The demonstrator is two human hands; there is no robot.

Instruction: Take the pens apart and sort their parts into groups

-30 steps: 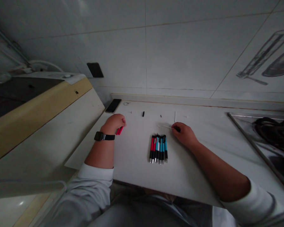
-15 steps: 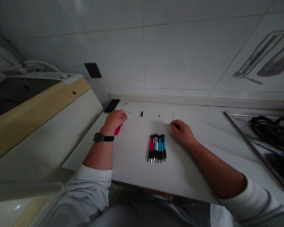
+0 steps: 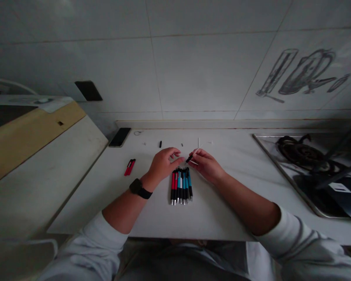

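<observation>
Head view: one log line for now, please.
right hand: holds black pen part | left hand: near it | ballpoint pens: lying side by side

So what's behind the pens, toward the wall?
Behind the pens are the left hand and the right hand, holding a black piece. Farther back, a white stick and tiny black bit lie on the counter. Whatever the hands cover can't be seen.
</observation>
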